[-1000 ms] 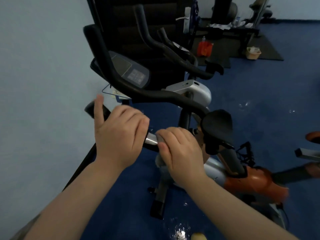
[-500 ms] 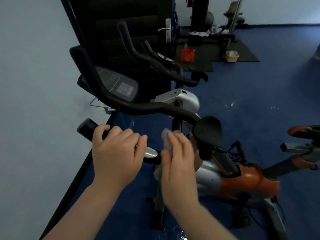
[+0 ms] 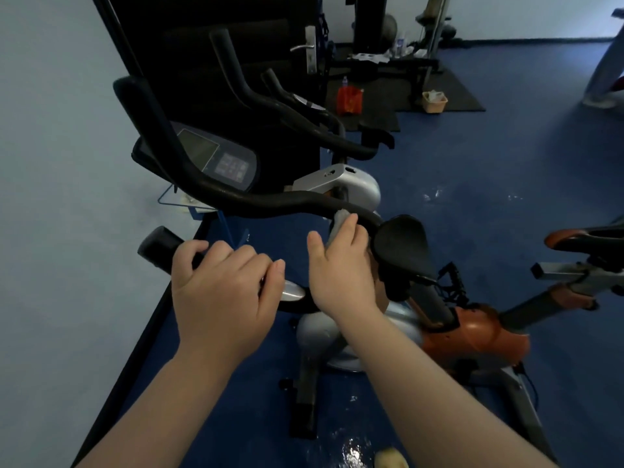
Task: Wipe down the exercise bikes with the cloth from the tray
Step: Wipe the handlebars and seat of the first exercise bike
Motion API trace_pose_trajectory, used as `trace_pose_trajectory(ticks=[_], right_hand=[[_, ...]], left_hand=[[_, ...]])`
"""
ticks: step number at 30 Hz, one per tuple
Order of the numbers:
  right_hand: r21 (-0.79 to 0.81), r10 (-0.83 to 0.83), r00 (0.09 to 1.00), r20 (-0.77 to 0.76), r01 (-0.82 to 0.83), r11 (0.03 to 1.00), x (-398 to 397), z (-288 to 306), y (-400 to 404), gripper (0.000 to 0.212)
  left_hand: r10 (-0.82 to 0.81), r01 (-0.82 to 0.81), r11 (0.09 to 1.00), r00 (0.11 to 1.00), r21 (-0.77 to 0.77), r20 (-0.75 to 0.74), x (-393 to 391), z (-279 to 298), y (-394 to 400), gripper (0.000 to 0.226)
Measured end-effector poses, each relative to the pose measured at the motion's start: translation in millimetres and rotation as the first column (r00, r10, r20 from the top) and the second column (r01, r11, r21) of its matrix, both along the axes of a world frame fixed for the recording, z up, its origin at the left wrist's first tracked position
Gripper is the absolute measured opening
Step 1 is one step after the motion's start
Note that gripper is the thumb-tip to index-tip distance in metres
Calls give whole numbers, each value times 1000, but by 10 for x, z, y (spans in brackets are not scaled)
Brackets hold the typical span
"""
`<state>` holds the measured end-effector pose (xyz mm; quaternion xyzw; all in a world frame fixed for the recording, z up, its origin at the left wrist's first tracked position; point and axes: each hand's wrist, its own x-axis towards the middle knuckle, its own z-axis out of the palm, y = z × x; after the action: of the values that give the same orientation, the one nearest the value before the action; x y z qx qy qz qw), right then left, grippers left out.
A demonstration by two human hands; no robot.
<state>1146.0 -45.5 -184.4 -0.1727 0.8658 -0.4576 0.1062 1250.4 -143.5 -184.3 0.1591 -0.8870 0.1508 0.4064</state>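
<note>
Gym room, blue floor, pale wall on the left. Left hand wraps the near handlebar end of the exercise bike, bracing it. Right hand pinches the cloth against the upper bar. Cloth looks soft, light and limp: bunch it in the fingers, wrap it round the tube. The bar is rigid and likely slick.

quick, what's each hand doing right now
Left hand: curled round the near handlebar grip, holding it.
Right hand: holds the cloth against the far handlebar.

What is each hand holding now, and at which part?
Left hand grips the near handlebar grip; right hand holds the cloth against the far handlebar.
</note>
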Motion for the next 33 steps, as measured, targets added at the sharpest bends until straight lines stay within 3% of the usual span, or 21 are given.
trace_pose_trajectory(ticks=[3, 6, 11, 16, 21, 27, 31, 33], right_hand=[[-64, -55, 996, -73, 50, 997, 215, -140, 85, 66], [-121, 28, 980, -199, -53, 991, 495, -278, 224, 61], [-360, 29, 984, -178, -92, 928, 260, -208, 212, 36], [-212, 72, 884, -462, -189, 959, 751, -256, 197, 40], [132, 418, 760, -497, -410, 903, 218, -111, 426, 50], [287, 378, 707, -597, -253, 924, 438, 54, 66, 38], [456, 630, 500, -594, -435, 776, 500, 276, -295, 12], [441, 664, 481, -572, -502, 744, 501, 319, -366, 14]], left_hand=[[7, -7, 1000, 1000, 5, 5, 1, -5, 7, 41], [-1, 1, 1000, 1000, -5, 7, -2, -23, 4, 40], [-32, 32, 999, 999, -23, 15, 21, -15, -31, 37], [-169, 169, 985, 985, 24, 15, 186, 45, -156, 30], [72, -67, 995, 995, 78, -66, 249, 130, -196, 26], [87, -47, 955, 988, 293, -124, 270, 176, -153, 28], [15, 59, 909, 985, 413, -174, 282, 274, -155, 30], [-5, 139, 834, 970, 534, -244, 300, 307, -118, 34]])
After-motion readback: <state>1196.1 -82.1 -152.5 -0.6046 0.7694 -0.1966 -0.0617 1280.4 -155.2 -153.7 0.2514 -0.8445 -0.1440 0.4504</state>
